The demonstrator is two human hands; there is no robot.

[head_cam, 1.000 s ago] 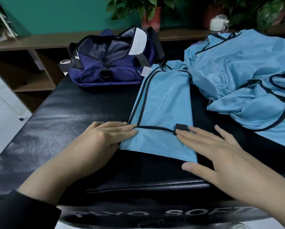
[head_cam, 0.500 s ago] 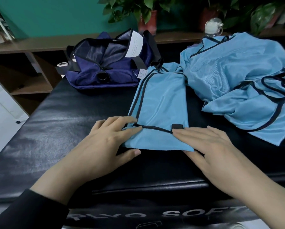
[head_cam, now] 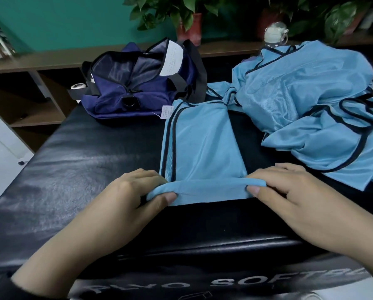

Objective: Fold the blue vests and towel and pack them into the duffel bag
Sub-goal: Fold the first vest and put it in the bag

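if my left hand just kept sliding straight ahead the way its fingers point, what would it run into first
The left hand pinches the near edge of the folded vest, its fingers pointing toward the right hand. Going straight on, it would probably bunch up that vest first, though depth is unclear.

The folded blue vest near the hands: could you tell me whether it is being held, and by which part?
Yes. Both hands pinch the folded vest at its near edge: left hand at the left corner, right hand at the right corner.

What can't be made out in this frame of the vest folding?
All in the head view:
- Left hand and right hand fingertips: hidden under the folded vest hem.
- Duffel bag contents: interior too dark.
- Towel: not distinguishable within the crumpled vest pile.
- Bag label text: too small.
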